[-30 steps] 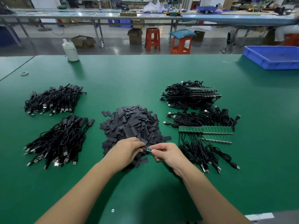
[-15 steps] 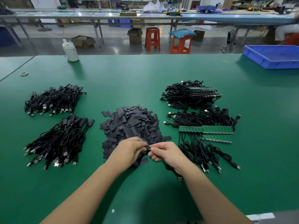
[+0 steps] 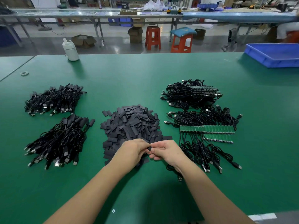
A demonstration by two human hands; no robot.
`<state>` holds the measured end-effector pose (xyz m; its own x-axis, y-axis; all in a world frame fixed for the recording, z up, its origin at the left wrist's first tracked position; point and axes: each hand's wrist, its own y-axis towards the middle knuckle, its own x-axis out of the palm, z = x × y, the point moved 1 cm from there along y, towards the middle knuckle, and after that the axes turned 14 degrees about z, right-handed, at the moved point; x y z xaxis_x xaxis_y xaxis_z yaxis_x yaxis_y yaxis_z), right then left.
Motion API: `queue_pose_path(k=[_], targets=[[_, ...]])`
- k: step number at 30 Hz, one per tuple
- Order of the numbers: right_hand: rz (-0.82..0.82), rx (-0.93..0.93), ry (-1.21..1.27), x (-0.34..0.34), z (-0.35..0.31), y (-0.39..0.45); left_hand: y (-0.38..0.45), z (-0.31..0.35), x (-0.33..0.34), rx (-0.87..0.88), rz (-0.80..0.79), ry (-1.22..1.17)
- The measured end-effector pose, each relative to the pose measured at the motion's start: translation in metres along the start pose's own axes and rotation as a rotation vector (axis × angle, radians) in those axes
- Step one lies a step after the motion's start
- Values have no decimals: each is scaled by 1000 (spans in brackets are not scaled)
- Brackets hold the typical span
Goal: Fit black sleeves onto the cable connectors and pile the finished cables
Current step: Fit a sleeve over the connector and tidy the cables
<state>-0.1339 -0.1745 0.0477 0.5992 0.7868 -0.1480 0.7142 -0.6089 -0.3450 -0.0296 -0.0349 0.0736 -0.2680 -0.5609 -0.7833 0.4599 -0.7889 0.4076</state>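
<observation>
Both hands pinch a small flat black sleeve point(image 3: 149, 148).

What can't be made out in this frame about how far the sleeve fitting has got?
Head view only:
- Whether the sleeve is fully on its connector: the fingertips of the left hand and right hand cover the joint.
- The cable's run: it passes behind the right wrist; only its plug shows.
- The near-left cable pile: its plug ends are blurred.
- The blue tray: cut off by the right edge.
</observation>
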Motion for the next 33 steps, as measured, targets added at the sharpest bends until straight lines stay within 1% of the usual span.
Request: queue_pose_path(k=[4,7,11,15,18,20,22,24,28,30,33], targets=[[-31,-10,-36,0,-1,-1,0,0,1,7,-55,37],[-34,-46,-120,-1,-1,0,-1,1,0,40,-115,101],[-37,-74,-201,1,-2,1,-1,2,-1,99,-212,290],[-27,-91,-238,3,-2,0,1,8,-1,153,-259,429],[-38,-100,-238,3,-4,-2,1,10,1,175,-228,438],[-27,-95,-227,3,-5,-3,-1,10,2,238,-127,379],[-3,-80,-206,3,-6,-2,-1,8,6,229,-27,306],[20,-44,-137,3,-6,-3,-1,7,9,79,15,169],[32,-17,-10,-2,-9,-4,2,10,13,-386,195,-212],[33,-10,40,-4,-13,-5,0,13,17,-606,165,-420],[41,-27,108,-10,-23,-5,-9,24,26,-830,58,-922]])
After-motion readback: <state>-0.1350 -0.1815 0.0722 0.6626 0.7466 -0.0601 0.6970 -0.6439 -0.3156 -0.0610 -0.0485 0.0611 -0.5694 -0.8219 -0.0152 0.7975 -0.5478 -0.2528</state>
